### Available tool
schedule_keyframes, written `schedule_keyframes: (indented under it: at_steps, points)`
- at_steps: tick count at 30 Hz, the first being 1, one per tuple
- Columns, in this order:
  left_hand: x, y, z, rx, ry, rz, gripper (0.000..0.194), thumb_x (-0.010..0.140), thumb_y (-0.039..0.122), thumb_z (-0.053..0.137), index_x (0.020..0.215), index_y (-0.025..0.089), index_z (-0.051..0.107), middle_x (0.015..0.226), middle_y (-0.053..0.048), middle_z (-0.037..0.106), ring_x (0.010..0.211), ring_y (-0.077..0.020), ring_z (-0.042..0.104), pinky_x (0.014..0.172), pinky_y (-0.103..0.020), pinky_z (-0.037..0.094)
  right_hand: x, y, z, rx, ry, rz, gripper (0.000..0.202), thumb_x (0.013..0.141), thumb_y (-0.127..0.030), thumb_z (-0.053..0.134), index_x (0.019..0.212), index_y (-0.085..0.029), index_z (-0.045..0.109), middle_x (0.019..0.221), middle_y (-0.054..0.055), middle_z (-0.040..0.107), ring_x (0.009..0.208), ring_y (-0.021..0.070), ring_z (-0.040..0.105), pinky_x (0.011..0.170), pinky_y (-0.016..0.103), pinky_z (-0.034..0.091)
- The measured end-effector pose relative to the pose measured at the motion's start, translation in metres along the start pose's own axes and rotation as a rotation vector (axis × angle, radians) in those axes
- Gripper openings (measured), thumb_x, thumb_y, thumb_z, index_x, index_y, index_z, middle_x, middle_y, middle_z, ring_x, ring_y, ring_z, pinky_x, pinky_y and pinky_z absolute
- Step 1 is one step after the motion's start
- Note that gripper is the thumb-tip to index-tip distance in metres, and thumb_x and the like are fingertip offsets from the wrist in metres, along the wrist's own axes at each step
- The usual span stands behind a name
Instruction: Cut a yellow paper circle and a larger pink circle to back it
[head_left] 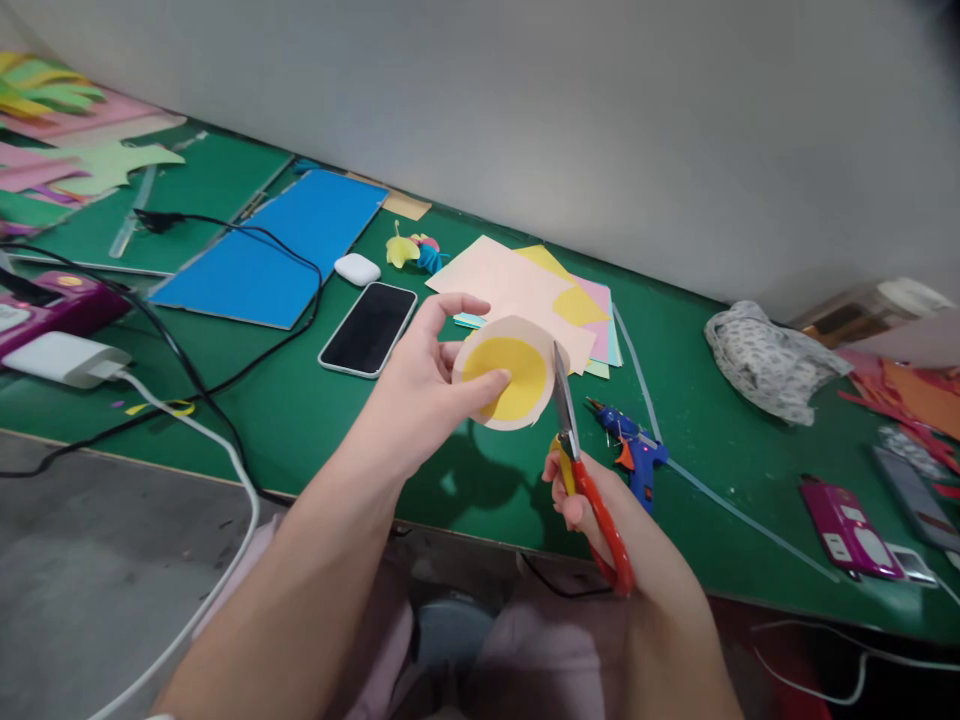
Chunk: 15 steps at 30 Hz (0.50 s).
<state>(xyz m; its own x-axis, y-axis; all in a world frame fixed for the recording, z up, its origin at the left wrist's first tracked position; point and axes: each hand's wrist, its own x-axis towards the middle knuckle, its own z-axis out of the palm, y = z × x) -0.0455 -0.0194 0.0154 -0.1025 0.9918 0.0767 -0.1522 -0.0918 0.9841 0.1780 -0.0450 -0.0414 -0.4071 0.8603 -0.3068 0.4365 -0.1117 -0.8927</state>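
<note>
Above green table (pixel 300 420), left hand (pixel 420 385) pinching paper disc (pixel 506 375), right hand (pixel 600 500) gripping scissors (pixel 589 480).

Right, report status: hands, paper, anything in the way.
Left hand pinching round peach paper disc with yellow centre. Right hand working red-handled scissors at disc's edge. Blue glue gun on table just beyond.

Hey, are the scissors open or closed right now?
Nearly closed: the scissors in the right hand show blades together as one line at the edge of the paper disc.
</note>
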Motion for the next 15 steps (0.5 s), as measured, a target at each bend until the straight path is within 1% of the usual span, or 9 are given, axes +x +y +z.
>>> schedule_keyframes:
  at_steps: [10,15]
  points:
    - [-0.0005,-0.0006,-0.0003,-0.012,-0.024,-0.007,0.048,0.065,0.011,0.068,0.107,0.025,0.049,0.058,0.008,0.058,0.046,-0.0115,0.059,0.042,-0.018,0.047,-0.0018,-0.0049,0.0003,-0.004,0.005,0.024,0.059,0.069,-0.077,0.060,0.090,-0.022,0.054,0.071,0.001,0.061,0.059,0.0157,0.051,0.053,0.027,0.038]
    - [-0.0002,0.0018,-0.0012,0.031,-0.024,-0.028,0.049,0.065,0.011,0.068,0.108,0.025,0.049,0.055,0.010,0.054,0.048,-0.0110,0.058,0.043,-0.017,0.047,-0.0032,-0.0055,-0.0015,0.009,0.007,0.060,0.053,0.072,-0.071,0.062,0.089,-0.022,0.053,0.071,0.001,0.062,0.057,0.0143,0.048,0.051,0.025,0.036]
